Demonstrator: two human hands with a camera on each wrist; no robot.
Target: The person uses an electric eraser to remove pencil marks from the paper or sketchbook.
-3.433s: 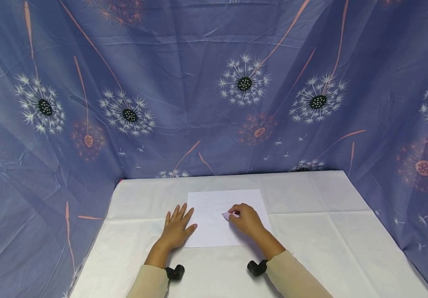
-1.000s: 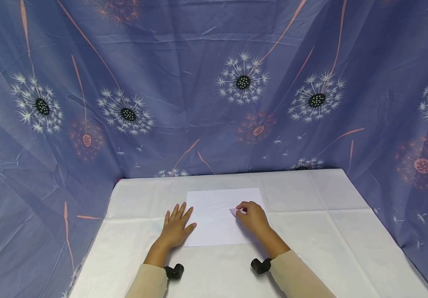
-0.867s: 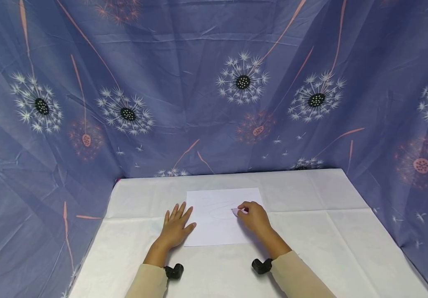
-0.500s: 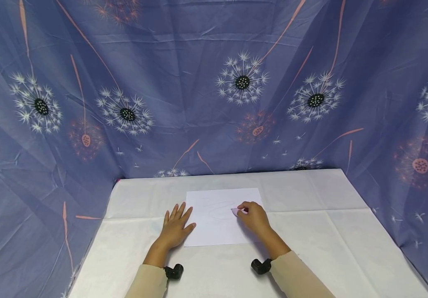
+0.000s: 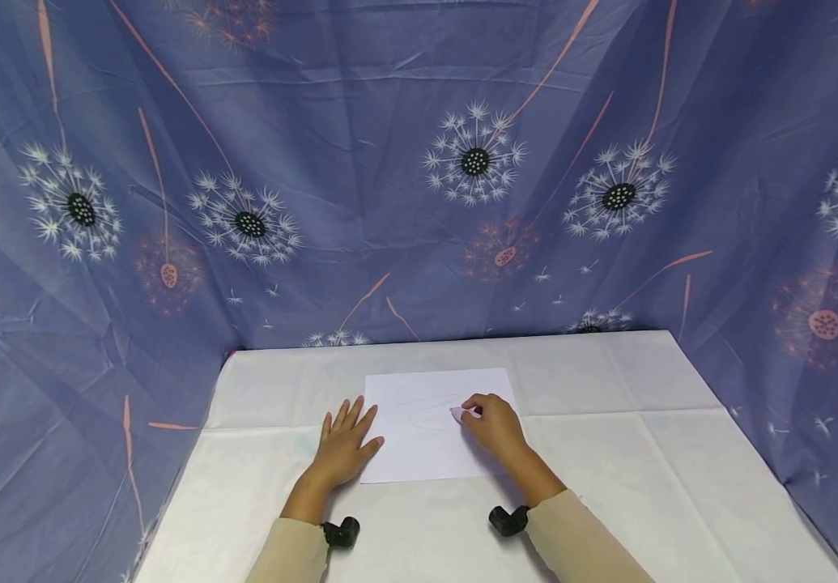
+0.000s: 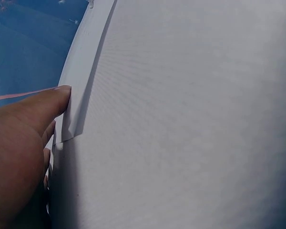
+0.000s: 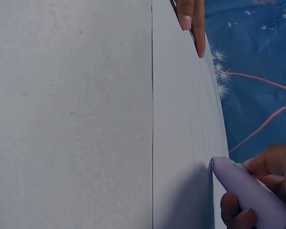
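Note:
A white sheet of paper [image 5: 411, 457] lies on the table, with thin faint lines and a curved loop across its middle. My left hand [image 5: 344, 449] is spread flat at the sheet's left edge, its thumb and fingertips on or beside the border. In the left wrist view, the thumb [image 6: 52, 105] reaches to the paper's corner. My right hand [image 5: 497, 427] pinches a thick lilac pen-like tool [image 7: 250, 188] with a small dark tip. That tip meets the paper at the right end of the loop. Most of the tool's body is hidden by the fingers in the head view.
A white cloth [image 5: 601, 478] with fold creases covers the table. Blue curtains [image 5: 367, 178] printed with dandelions hang behind and at both sides. Black wrist cameras [image 5: 342, 532] sit at the cuffs of the beige sleeves [image 5: 291, 552].
Over the last few seconds my right hand has moved right across the sheet with the lilac tool, and a curved loop has appeared. Just now it shifted slightly left. My left hand stays put.

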